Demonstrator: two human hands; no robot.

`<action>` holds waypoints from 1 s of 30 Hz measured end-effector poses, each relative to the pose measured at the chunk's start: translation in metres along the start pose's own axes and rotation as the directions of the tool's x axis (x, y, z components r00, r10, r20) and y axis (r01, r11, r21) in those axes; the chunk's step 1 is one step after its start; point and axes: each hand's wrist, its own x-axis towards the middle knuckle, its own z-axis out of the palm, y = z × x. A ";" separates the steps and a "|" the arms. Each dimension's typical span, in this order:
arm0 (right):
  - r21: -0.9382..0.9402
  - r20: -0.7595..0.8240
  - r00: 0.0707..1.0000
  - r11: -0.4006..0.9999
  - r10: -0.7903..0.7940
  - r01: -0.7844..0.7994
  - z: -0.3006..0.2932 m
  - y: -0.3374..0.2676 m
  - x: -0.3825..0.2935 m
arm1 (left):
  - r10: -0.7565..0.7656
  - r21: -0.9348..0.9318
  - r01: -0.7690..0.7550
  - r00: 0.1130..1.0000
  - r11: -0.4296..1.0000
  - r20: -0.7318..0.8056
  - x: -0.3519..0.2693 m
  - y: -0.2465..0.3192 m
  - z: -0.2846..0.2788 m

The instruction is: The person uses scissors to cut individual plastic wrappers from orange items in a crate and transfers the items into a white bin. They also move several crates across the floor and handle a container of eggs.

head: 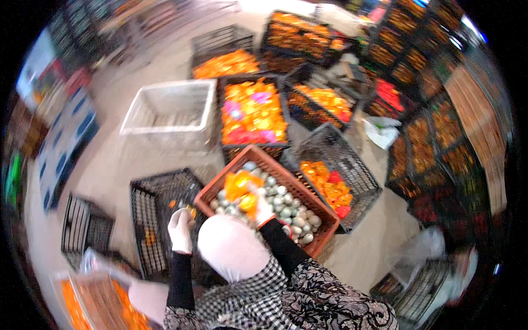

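Observation:
A reddish-brown plastic crate (330,231) stands slantwise before me, filled with pale grey-green and whitish eggs (284,202). Several shiny orange packets (239,185) lie on the eggs at its left end. My right hand (262,206), in a white glove with an orange cuff, reaches into the crate against these packets; blur hides whether its fingers grip one. My left hand (180,233), also gloved in white, is over a black crate (138,222) at the left. Its fingertips pinch a small golden-yellow wrapped piece (191,211), partly hidden by the fingers.
Beyond the eggs stand a black crate heaped with orange packets (253,113) and a white crate (169,130). On the right, a tilted black crate (363,187) holds orange and red packets. Stacked full crates (420,140) line the right side. My knee (231,247) is close to the egg crate.

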 end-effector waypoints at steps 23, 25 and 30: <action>0.026 0.082 0.958 0.960 0.274 -0.277 0.017 -0.023 -0.028 | -0.693 -0.626 0.451 0.691 0.636 -0.207 -0.108 -0.165 -0.117; 0.013 0.067 0.957 0.959 0.281 -0.282 0.020 -0.017 -0.029 | -0.573 -0.414 0.414 0.704 0.811 -0.419 -0.111 -0.204 -0.131; -0.020 0.031 0.969 0.969 0.246 -0.246 0.024 -0.017 -0.030 | -0.601 -0.572 0.304 0.661 0.762 -0.449 -0.113 -0.212 -0.123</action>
